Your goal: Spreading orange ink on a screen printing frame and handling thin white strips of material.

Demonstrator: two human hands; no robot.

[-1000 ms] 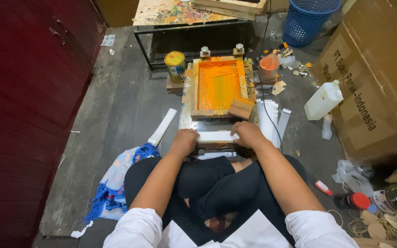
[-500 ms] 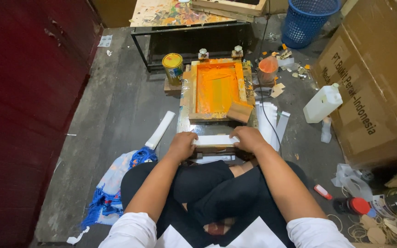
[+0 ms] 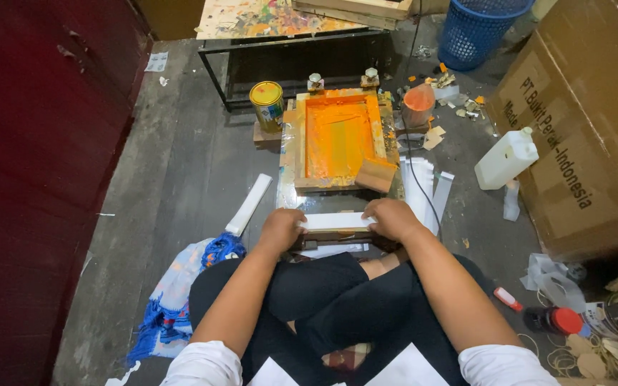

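Hands (image 3: 280,230) unmoved, white strip (image 3: 336,221) btwn grips

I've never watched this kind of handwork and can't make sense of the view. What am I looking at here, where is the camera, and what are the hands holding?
The camera sits on the person's head and looks down, so you see their own arms and crossed legs from above. They sit on a grey wooden floor. The left hand and right hand each grip one end of a white strip, lying flat on a small low stand just in front of the knees. Beyond it lies a wooden frame whose inside is covered in orange ink, with a wooden block resting on its near right corner. Around it stand a yellow-lidded can, an orange cup, a white plastic jug, a blue basket and a large cardboard box. More white strips lie to the right of the frame.
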